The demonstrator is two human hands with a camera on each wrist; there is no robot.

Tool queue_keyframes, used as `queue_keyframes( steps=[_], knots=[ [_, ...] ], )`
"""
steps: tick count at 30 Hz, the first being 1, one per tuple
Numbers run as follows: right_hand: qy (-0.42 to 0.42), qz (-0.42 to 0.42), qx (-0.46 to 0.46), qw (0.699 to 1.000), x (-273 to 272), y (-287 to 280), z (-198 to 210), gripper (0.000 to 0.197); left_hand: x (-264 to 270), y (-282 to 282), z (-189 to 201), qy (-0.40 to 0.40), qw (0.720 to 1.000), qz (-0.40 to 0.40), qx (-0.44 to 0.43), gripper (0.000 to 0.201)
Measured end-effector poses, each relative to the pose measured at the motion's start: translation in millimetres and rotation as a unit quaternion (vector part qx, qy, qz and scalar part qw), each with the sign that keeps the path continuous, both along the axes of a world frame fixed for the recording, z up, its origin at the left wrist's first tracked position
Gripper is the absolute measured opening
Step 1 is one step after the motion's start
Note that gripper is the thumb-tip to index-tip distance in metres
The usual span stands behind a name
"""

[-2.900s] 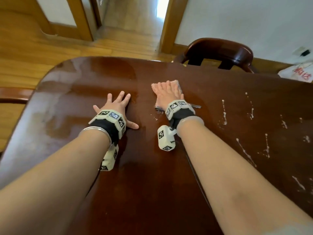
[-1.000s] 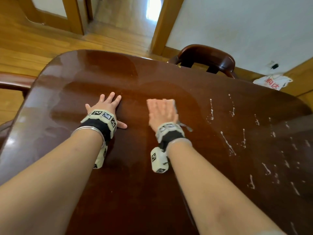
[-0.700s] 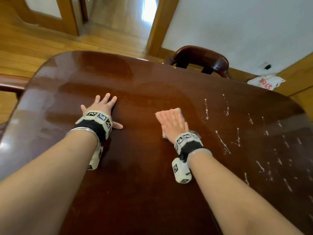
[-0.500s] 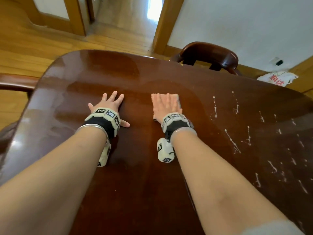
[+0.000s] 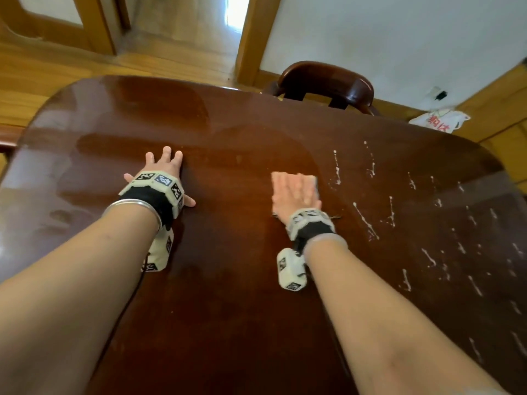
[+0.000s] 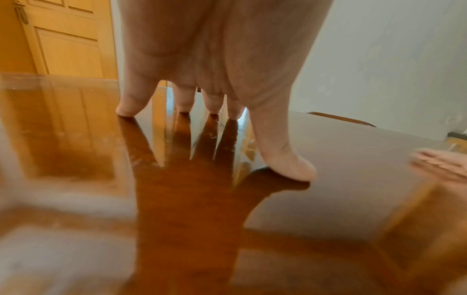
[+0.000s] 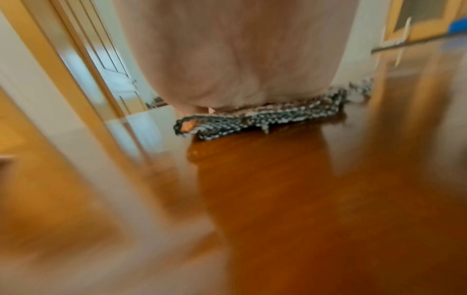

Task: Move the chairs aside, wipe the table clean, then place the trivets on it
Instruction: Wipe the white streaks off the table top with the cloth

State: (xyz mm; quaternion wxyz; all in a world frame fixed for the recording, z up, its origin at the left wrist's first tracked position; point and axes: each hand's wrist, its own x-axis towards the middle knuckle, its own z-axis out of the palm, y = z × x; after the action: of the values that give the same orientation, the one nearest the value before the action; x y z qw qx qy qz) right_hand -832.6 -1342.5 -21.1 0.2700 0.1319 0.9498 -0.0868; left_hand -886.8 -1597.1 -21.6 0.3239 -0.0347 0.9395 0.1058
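Note:
A dark glossy wooden table (image 5: 242, 309) fills the head view. My right hand (image 5: 292, 192) lies flat, fingers straight, pressing a folded pinkish cloth (image 5: 313, 181) onto the tabletop near the middle; the right wrist view shows the cloth's grey woven edge (image 7: 265, 117) under the palm (image 7: 235, 59). Just right of the cloth, white splatter streaks (image 5: 368, 223) cover the table's right side. My left hand (image 5: 164, 166) rests spread on the table (image 6: 341, 179) to the left, its fingertips (image 6: 127, 109) touching the surface. No trivets are in view.
A dark wooden chair (image 5: 328, 81) stands behind the far edge of the table. Another chair's arm (image 5: 8, 136) shows at the left edge. A white plastic bag (image 5: 440, 121) lies on the floor by the wall. A doorway (image 5: 199, 24) opens beyond.
My right hand has been sliding the cloth back and forth over the middle of the table and now sits farther right, nearer the white streaks. The left hand has stayed planted.

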Motion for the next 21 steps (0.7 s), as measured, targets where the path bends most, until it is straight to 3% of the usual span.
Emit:
queue_keyframes(
  steps=[3, 5, 9, 12, 14, 18, 21],
  knots=[
    [-0.015, 0.141, -0.004, 0.990, 19.6, -34.6, -3.9, 0.058, 2.8, 18.4, 1.6, -0.009, 1.000, 0.001, -0.007, 0.126],
    [-0.020, 0.178, 0.002, 0.984, 38.7, -17.9, -9.7, 0.057, 9.7, 47.1, 6.1, -0.034, 0.998, -0.048, 0.009, 0.120],
    [-0.011, 0.048, -0.019, 0.999, 55.6, 53.8, 0.4, 0.051, 31.5, 103.4, 3.7, -0.049, 0.996, -0.066, 0.046, 0.122],
    [-0.004, -0.014, -0.001, 1.000, 48.2, 65.1, -3.4, 0.053, 50.6, 127.8, 3.1, -0.039, 0.997, -0.054, 0.035, 0.124],
    [-0.003, 0.007, -0.003, 1.000, 52.4, 52.0, -5.7, 0.056, 59.6, 140.7, 1.7, -0.031, 0.998, -0.048, 0.019, 0.122],
    [0.002, 0.153, -0.004, 0.988, 91.1, 77.5, -10.1, 0.057, 57.9, 153.7, 5.4, -0.026, 0.999, -0.032, -0.004, 0.120],
    [0.000, 0.091, -0.002, 0.996, 94.3, 119.5, -5.2, 0.055, 61.2, 162.8, 2.9, -0.038, 0.999, -0.037, -0.011, 0.122]
  ],
)
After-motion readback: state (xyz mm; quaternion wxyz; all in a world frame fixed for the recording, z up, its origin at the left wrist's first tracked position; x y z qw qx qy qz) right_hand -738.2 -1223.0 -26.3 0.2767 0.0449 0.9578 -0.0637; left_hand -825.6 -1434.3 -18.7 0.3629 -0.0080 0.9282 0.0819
